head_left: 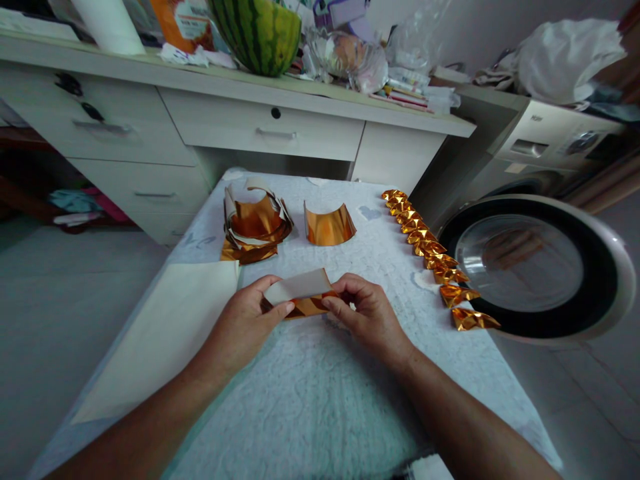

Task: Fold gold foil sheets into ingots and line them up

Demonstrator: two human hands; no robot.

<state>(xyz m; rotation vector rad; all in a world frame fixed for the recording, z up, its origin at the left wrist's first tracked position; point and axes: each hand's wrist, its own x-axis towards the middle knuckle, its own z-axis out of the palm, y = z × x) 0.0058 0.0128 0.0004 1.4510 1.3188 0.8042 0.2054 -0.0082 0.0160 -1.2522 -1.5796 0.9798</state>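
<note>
Between my two hands is a sheet of gold foil paper (303,287), its pale back showing above and a shiny gold strip below. My left hand (255,307) pinches the left end, thumb in front. At the right end, my right hand (367,313) grips it between thumb and fingers. Beyond them a single curved gold sheet (330,227) stands on the cloth-covered table (320,400). A stack of curled gold sheets (255,223) lies to its left. Along the table's right edge runs a row of folded gold paper pieces (427,247).
A cream paper sheet (165,333) covers part of the table's left side. Behind the table is a white desk (315,100) with a cut watermelon (260,33) and clutter. On the right, a washing machine's round door (595,267) hangs open close to the table edge.
</note>
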